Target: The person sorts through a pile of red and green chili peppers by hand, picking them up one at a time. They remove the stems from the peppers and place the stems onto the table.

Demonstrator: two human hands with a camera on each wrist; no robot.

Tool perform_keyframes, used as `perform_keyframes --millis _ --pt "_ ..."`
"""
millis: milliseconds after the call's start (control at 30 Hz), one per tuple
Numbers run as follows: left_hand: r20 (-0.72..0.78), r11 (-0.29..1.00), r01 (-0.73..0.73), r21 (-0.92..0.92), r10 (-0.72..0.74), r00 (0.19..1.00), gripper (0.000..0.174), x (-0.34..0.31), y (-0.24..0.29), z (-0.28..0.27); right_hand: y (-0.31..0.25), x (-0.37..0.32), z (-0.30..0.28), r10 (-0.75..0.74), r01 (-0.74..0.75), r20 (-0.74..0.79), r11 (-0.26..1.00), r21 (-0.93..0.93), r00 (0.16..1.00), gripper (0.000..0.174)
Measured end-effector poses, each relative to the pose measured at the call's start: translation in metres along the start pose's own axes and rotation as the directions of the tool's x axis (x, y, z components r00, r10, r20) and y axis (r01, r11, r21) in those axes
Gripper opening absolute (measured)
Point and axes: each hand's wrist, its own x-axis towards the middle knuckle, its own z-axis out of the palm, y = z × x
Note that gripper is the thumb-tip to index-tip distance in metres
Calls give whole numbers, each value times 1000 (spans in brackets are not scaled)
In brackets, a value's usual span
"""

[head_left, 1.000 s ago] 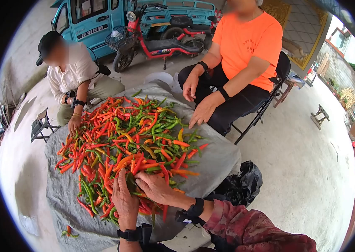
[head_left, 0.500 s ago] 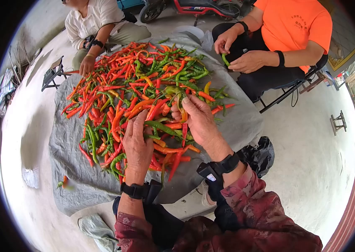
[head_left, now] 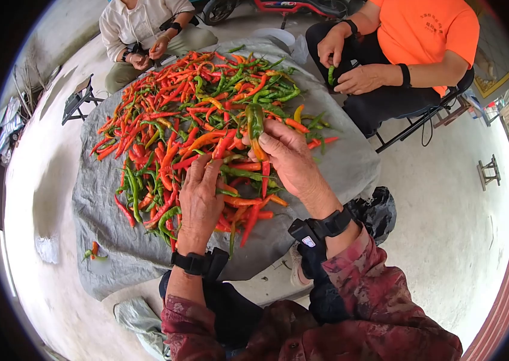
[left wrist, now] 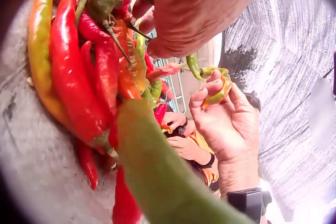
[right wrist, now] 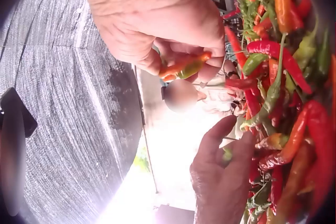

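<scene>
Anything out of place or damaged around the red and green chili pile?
One stray: a small orange-and-green pepper cluster lies alone on the grey cloth, near its left edge, apart from the red and green chili pile. Too small to tell if broken. Nothing else stands out.

In the head view we see soft, even daylight, with the pale floor (head_left: pixel 447 204) brightest at the far left and black fisheye edges bending the scene. Our left wrist view glares white at lower right, and a green pepper (left wrist: pixel 163 166) close to the lens is out of focus. In the right wrist view we get a blown-out patch at bottom centre, washing out the background; dark, blurred corners frame both wrist views.
</scene>
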Motion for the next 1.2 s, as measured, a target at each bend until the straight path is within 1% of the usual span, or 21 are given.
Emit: perform_keyframes --millis 133,200,267,333,367,400,467,533,600,633,667,733,767,800,867,900,933,1000,1067,1133,1200 --pt "8 999 -32 8 32 999 40 2 0 -3 -5 -2 5 -24 25 13 993 -119 1000 35" --pt "22 999 -23 46 22 1000 40 0 -1 -4 -5 -1 9 -166 153 -25 952 -264 986 39" --pt "25 996 -20 85 18 1000 39 -1 -3 -3 -2 1 7 -189 171 -35 939 -297 981 40" --pt "23 980 -37 197 33 999 38 -4 -7 -1 1 1 3 -115 69 -56 853 -518 992 36" --pt "43 980 -24 199 16 999 39 -7 -13 2 2 1 2 -141 92 -29 775 -625 990 33" --pt "48 976 -17 218 6 999 39 -9 -16 2 4 0 1 -136 94 -22 787 -609 991 33" --pt "111 969 -94 229 70 991 40 -8 -24 -2 13 3 2 -1 -54 -86 769 -637 996 30" --pt "120 971 -39 238 10 993 39 -8 -36 -6 17 4 8 -50 -6 -71 779 -627 996 31" --pt "137 941 -5 339 -44 990 38 -3 -51 -11 11 2 13 -73 38 -8 612 -790 997 32" --pt "118 925 19 380 -69 991 36 -1 -65 -12 5 1 20 19 6 21 562 -827 1000 37" --pt "101 900 48 433 -102 990 35 1 -86 -10 5 1 23 12 7 17 565 -825 1000 37" --pt "127 846 178 503 -276 953 33 10 -103 -31 7 -3 26 107 40 108 506 -861 988 41" --pt "101 811 220 542 -322 941 35 7 -117 -35 16 -4 22 83 106 145 360 -927 986 42" --pt "57 772 264 577 -361 931 37 8 -132 -37 23 -2 18 69 114 148 359 -926 987 42" --pt "40 778 281 562 -365 930 37 -1 -141 -37 32 -8 13 -46 317 314 193 -929 948 39" --pt "52 802 262 536 -341 939 37 -5 -139 -35 25 -9 16 81 272 289 172 -947 954 36" --pt "63 825 241 511 -316 947 37 -8 -138 -34 23 -9 17 80 266 283 176 -948 956 36" --pt "50 881 230 413 -274 961 34 -17 -122 -21 21 -7 19 238 283 285 45 -958 928 33" --pt "186 945 156 286 -214 959 36 -23 -96 -11 21 -2 24 305 291 284 24 -957 909 33" --pt "158 953 38 300 -89 983 36 -30 -53 -7 27 -6 28 382 299 277 0 -954 882 33" --pt "178 980 -13 197 -22 984 37 -36 -30 -7 37 -10 30 84 324 331 86 -942 940 37"
